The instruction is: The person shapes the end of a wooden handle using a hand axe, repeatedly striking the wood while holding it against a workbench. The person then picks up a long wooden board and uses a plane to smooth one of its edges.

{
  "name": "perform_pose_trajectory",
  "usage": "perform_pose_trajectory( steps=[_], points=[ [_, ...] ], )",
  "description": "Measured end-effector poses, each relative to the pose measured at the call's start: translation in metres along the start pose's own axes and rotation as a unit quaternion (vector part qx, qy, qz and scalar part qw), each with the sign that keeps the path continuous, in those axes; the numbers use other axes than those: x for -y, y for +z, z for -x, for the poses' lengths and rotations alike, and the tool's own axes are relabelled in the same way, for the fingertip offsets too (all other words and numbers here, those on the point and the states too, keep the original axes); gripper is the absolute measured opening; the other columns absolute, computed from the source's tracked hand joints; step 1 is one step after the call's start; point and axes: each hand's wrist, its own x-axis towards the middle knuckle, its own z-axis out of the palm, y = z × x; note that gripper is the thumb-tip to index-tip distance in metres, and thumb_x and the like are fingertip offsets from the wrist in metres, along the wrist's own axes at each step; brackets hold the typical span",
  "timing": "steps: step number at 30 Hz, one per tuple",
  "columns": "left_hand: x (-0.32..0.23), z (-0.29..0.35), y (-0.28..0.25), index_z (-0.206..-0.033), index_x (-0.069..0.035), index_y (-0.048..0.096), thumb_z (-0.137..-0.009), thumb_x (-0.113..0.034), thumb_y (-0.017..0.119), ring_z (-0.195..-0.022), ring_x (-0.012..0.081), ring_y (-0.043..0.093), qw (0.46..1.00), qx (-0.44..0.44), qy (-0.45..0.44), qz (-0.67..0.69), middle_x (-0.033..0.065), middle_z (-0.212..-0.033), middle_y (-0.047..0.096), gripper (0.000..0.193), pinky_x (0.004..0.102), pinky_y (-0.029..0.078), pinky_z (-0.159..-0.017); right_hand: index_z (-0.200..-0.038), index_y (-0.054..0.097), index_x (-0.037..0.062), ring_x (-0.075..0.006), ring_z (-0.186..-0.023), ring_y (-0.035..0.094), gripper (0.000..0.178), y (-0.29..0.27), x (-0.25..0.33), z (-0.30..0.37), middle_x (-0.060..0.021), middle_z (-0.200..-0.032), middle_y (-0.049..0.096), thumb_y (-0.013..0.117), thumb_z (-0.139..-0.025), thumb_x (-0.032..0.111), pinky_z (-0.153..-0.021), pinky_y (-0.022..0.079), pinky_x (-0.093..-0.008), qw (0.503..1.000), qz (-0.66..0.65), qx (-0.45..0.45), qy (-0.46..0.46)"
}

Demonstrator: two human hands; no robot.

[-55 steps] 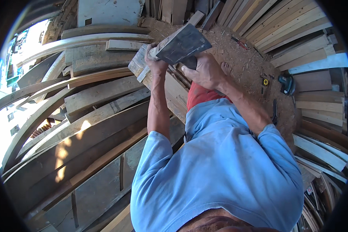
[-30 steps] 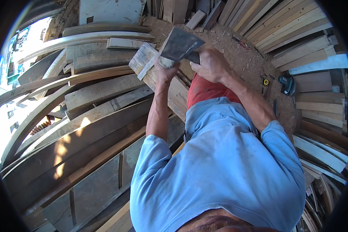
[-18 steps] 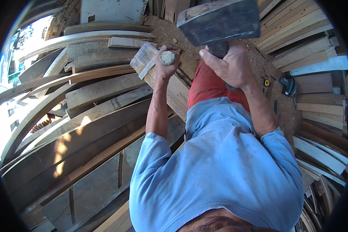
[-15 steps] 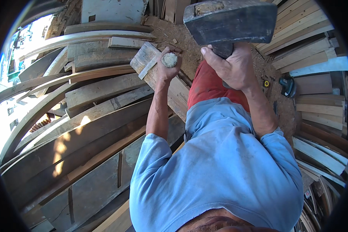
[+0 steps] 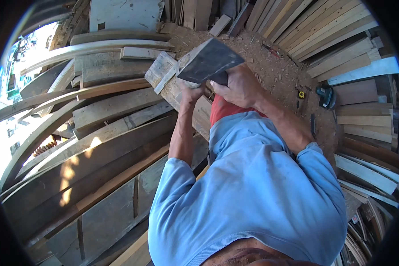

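My right hand [image 5: 244, 88] is wrapped round the short handle of a big, dark wooden mallet [image 5: 212, 61]. The mallet's head is over my left hand [image 5: 191, 93], at or just above the tool there; I cannot tell if they touch. Closed in my left hand is an upright chisel [image 5: 189, 84]. Only a little of its pale, round handle end shows under the mallet, and its blade is hidden. Below lies a thick wooden beam [image 5: 202, 116], running from the upper left toward my legs. A narrow strip of wood [image 5: 165, 84] crosses it near its far end.
Stacked boards [image 5: 119, 106], several of them curved, fill the left side. More planks [image 5: 328, 26] lean at the far right. On the shavings-strewn floor [image 5: 279, 80] are a yellow tape measure [image 5: 301, 95] and a dark green power tool [image 5: 326, 96].
The mallet has swung down and left with my right hand, from high on the right to over the chisel. My left hand keeps its grip near the same place.
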Motion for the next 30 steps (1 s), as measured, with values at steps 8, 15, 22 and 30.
perform_pose_trajectory(
  steps=[8,15,22,30],
  points=[
    [0.002,-0.043,-0.026,-0.094,-0.004,0.068,-0.082,-0.006,0.070,-0.071,0.0075,0.054,0.984,-0.007,-0.117,0.132,-0.0017,-0.078,0.061,0.012,0.0251,0.046,-0.067,-0.105,0.071,0.0023,-0.0241,-0.083,0.067,0.020,-0.046,0.024,-0.006,-0.0102,-0.095,0.072,0.070,-0.086,0.006,-0.078,0.054,-0.0366,0.977,-0.143,-0.138,-0.078],
    [0.014,-0.048,-0.018,-0.102,-0.001,0.067,-0.086,-0.002,0.068,-0.062,0.0073,0.059,0.993,0.039,-0.085,0.072,0.0001,-0.072,0.062,0.016,0.0235,0.046,-0.055,-0.101,0.071,0.0011,-0.0172,-0.079,0.067,0.013,-0.066,0.029,-0.003,-0.0075,-0.090,0.072,0.070,-0.087,0.003,-0.073,0.054,-0.0320,0.977,-0.131,-0.153,-0.066],
    [0.010,-0.042,-0.020,-0.094,-0.002,0.069,-0.081,-0.010,0.071,-0.071,0.0117,0.059,0.993,0.056,-0.097,0.045,0.0035,-0.077,0.064,0.015,0.0288,0.048,-0.066,-0.096,0.071,0.0020,-0.0141,-0.075,0.065,0.008,-0.063,0.036,-0.004,-0.0037,-0.084,0.070,0.071,-0.088,0.004,-0.070,0.053,-0.0304,0.973,-0.128,-0.170,-0.086],
    [0.002,-0.019,-0.021,-0.103,-0.003,0.069,-0.081,-0.008,0.072,-0.090,0.0228,0.068,0.998,0.048,0.019,0.035,0.0108,-0.097,0.071,0.023,0.0362,0.053,-0.082,-0.107,0.070,0.0056,-0.0329,-0.076,0.071,0.024,0.014,-0.004,-0.024,-0.0176,-0.084,0.073,0.066,-0.088,0.020,-0.071,0.056,-0.0432,0.966,0.194,0.144,0.090]
  ],
)
